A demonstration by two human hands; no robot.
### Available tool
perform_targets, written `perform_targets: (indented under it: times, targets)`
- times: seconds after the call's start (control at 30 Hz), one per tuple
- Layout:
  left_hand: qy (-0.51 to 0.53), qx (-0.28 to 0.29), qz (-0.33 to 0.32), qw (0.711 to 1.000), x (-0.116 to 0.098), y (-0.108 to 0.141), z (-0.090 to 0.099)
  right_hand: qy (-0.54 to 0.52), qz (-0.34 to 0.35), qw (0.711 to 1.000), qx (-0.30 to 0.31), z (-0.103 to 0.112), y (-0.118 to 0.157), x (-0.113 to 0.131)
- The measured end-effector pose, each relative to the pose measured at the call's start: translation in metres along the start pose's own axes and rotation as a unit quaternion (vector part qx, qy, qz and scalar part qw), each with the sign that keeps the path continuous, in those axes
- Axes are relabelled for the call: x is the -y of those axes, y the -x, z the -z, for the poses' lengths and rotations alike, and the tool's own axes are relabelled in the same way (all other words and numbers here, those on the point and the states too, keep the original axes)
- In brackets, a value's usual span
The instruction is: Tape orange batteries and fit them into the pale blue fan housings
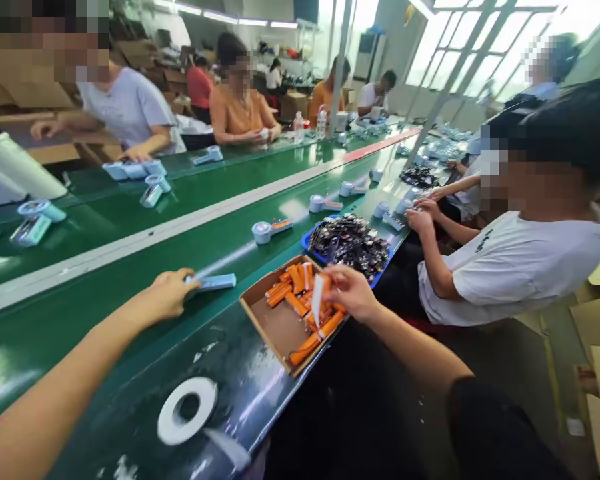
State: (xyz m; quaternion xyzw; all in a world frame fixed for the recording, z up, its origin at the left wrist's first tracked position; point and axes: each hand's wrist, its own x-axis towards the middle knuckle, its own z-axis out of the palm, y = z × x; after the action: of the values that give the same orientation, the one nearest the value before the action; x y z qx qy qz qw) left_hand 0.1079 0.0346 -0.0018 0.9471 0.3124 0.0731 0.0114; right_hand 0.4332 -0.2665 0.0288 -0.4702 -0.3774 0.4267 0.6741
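My left hand [169,295] is closed on the end of a light blue plastic casing [217,283] lying on the green belt. Its far end sticks out to the right of my fingers. Over a shallow cardboard box [273,333], my right hand [353,292] pinches a white strip [318,301] that hangs down from the fingertips. Orange cylindrical batteries [296,304] fill much of the box, some with white strips on them. Whether the pinched strip is fixed to a battery, I cannot tell.
A white tape roll [187,411] lies on the near table. Behind the box, a blue tray [307,241] holds a heap of small dark parts [350,243]. Casings with round heads [261,233] sit along the belt [220,257]. Co-workers sit to the right and across.
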Motion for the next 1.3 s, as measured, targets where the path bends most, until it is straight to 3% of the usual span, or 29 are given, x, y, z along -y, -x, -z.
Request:
perform_targets:
  times: [0.03, 0.07, 0.2, 0.33, 0.63, 1.0, 1.1, 1.3]
  targets:
    - [-0.030, 0.110, 0.006, 0.993, -0.011, -0.003, 0.006, 0.000, 0.016, 0.999, 0.028, -0.021, -0.024, -0.003]
    - [-0.027, 0.143, 0.009, 0.989, -0.019, -0.008, 0.011, 0.000, 0.030, 0.998, 0.054, -0.041, -0.048, -0.008]
    - [0.006, 0.186, 0.059, 0.981, -0.019, -0.025, 0.017, 0.027, 0.057, 0.987, 0.150, -0.096, -0.129, -0.041]
    - [0.040, 0.176, 0.094, 0.979, -0.008, -0.024, 0.012, 0.115, 0.064, 0.974, 0.185, -0.116, -0.174, -0.075]
    - [0.057, 0.153, 0.108, 0.981, -0.018, -0.030, 0.008, 0.254, 0.112, 0.934, 0.227, -0.125, -0.177, -0.105]
    - [0.061, 0.149, 0.112, 0.981, -0.027, -0.038, 0.008, 0.372, 0.147, 0.883, 0.246, -0.123, -0.175, -0.110]
    - [0.068, 0.143, 0.112, 0.981, -0.028, -0.040, 0.008, 0.430, 0.137, 0.854, 0.260, -0.122, -0.175, -0.109]
    - [0.087, 0.126, 0.142, 0.978, -0.033, -0.048, 0.004, 0.590, 0.109, 0.750, 0.279, -0.123, -0.182, -0.101]
